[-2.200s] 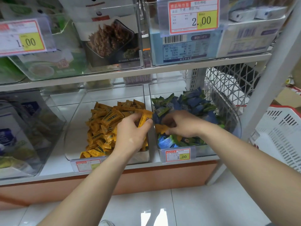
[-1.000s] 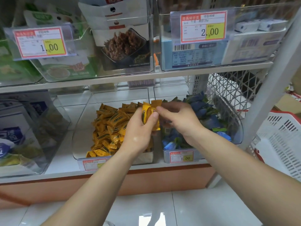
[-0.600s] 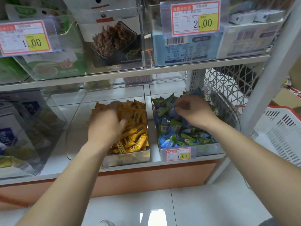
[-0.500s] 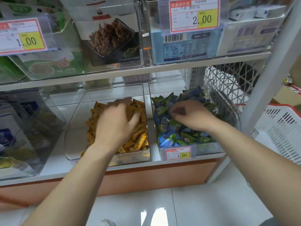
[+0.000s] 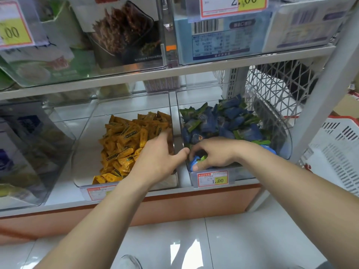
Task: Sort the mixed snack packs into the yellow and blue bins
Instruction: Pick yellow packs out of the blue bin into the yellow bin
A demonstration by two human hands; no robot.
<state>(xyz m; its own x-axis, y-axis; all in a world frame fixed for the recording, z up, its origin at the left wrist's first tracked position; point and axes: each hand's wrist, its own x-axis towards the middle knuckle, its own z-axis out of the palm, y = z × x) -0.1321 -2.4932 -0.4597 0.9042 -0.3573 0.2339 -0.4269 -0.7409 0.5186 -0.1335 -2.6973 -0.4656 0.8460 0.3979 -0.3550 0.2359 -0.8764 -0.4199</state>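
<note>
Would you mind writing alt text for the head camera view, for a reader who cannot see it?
A person's left hand lies open on yellow snack packs in a clear shelf bin, while the right hand curls round blue and green packs at the front of the next bin. Boxed goods fill the shelf above.

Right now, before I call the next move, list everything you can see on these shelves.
yellow packs: many, yellow, left bin
blue packs: many, blue, some green mixed in, right bin
price tags: four, red-edged with yellow, bin fronts
boxes: several, blue, white, green, upper shelf
basket: one, white, red rim, far right
left hand: one, open, at the yellow packs
right hand: one, fingers curled on blue packs, bin front
</note>
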